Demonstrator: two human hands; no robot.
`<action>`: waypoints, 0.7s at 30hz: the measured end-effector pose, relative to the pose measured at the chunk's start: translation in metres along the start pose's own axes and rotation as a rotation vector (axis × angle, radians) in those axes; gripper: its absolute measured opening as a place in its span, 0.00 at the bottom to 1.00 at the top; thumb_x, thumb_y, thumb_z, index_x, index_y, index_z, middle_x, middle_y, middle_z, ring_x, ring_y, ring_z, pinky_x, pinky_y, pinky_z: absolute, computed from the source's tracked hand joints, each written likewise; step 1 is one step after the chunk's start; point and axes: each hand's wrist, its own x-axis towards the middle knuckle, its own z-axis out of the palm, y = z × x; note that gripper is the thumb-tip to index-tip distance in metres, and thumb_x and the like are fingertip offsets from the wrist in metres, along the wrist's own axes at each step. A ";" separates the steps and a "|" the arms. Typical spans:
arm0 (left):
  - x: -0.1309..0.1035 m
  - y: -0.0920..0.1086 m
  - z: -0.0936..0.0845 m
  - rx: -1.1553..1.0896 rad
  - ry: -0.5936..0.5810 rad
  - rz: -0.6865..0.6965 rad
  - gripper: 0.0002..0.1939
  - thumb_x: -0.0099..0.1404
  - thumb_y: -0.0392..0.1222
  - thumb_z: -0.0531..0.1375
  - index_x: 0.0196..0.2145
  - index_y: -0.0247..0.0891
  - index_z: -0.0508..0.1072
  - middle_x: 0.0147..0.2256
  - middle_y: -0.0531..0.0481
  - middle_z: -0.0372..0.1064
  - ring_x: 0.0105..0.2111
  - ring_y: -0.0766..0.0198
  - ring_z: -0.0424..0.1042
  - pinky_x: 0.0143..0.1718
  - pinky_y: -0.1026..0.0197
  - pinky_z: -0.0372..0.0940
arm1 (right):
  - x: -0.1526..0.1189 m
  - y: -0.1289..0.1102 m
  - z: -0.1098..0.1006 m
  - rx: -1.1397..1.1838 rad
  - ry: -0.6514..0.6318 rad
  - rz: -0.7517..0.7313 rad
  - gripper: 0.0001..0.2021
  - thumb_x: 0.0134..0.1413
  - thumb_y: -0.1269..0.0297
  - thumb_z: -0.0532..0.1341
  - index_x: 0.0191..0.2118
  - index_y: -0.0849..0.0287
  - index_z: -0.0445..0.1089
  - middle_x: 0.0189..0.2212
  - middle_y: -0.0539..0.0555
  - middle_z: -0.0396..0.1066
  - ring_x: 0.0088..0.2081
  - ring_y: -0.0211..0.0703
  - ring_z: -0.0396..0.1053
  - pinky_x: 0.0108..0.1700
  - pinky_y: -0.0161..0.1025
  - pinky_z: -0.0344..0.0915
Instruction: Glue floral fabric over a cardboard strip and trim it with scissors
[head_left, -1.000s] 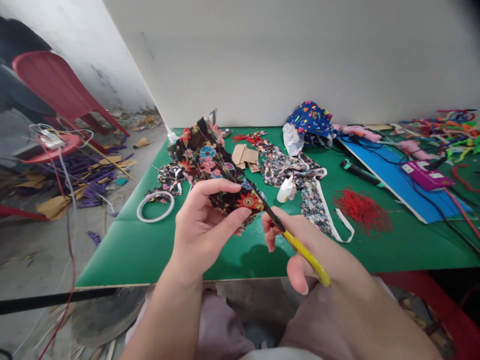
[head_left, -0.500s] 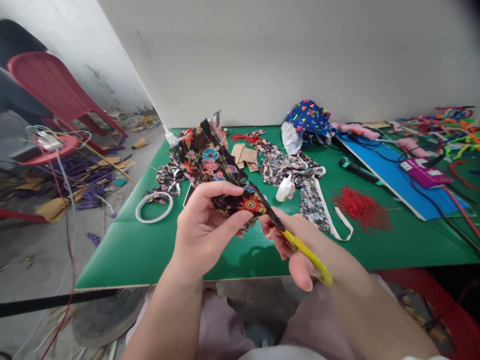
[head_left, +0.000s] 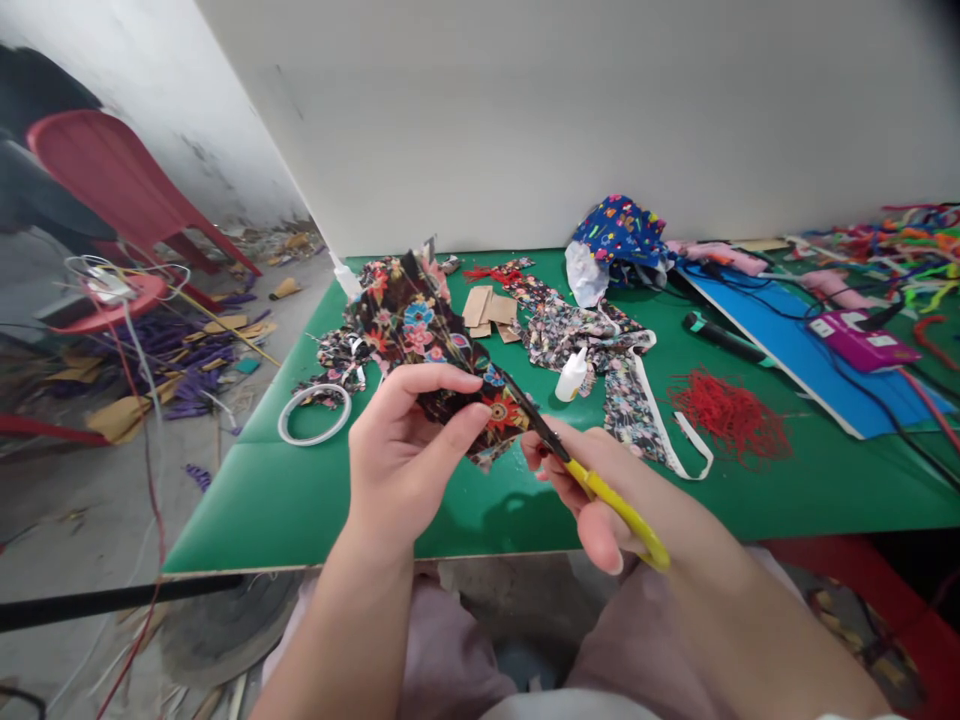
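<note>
My left hand [head_left: 409, 455] pinches a dark floral fabric piece [head_left: 427, 325] between thumb and fingers, above the green table. In my right hand [head_left: 592, 490] is a pair of scissors [head_left: 611, 505] with yellow handles and dark blades. The blades point up and left and lie at the fabric's right edge, close to my left fingertips. Whether they are cutting through the cloth I cannot tell. Behind the hands stands a small white bottle [head_left: 572, 376], near more floral fabric [head_left: 559, 335] with white trim.
A tape roll [head_left: 314, 414] lies left on the green table [head_left: 247, 510]. Brown cardboard pieces [head_left: 489, 310], a blue patterned cloth [head_left: 616, 240], red shreds [head_left: 727, 415], a blue board [head_left: 795, 350] and pink glue guns [head_left: 720, 258] lie behind and to the right. A red chair [head_left: 127, 170] stands left.
The view has shifted slightly, so the table's things sit a little further right. Both hands keep their hold, and the fabric's lower corner hangs a bit differently by the blades.
</note>
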 end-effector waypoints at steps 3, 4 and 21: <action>0.001 -0.001 0.000 -0.013 0.041 0.028 0.11 0.54 0.30 0.66 0.33 0.43 0.74 0.29 0.56 0.70 0.26 0.71 0.68 0.21 0.69 0.62 | 0.000 0.003 0.001 -0.003 -0.012 0.008 0.42 0.29 0.21 0.46 0.38 0.57 0.61 0.17 0.42 0.47 0.21 0.32 0.44 0.20 0.32 0.43; 0.001 -0.002 0.001 -0.018 0.047 0.037 0.11 0.54 0.30 0.66 0.33 0.43 0.74 0.29 0.57 0.70 0.26 0.72 0.68 0.21 0.70 0.62 | 0.000 0.005 0.001 -0.006 -0.023 -0.002 0.41 0.31 0.22 0.48 0.38 0.57 0.61 0.18 0.42 0.48 0.21 0.32 0.45 0.20 0.32 0.44; 0.000 -0.003 0.003 -0.005 0.002 0.041 0.10 0.54 0.31 0.66 0.33 0.41 0.73 0.29 0.55 0.70 0.27 0.72 0.69 0.22 0.73 0.63 | -0.002 0.013 0.002 0.015 -0.036 -0.078 0.35 0.36 0.30 0.58 0.41 0.57 0.60 0.24 0.44 0.52 0.24 0.32 0.45 0.23 0.31 0.48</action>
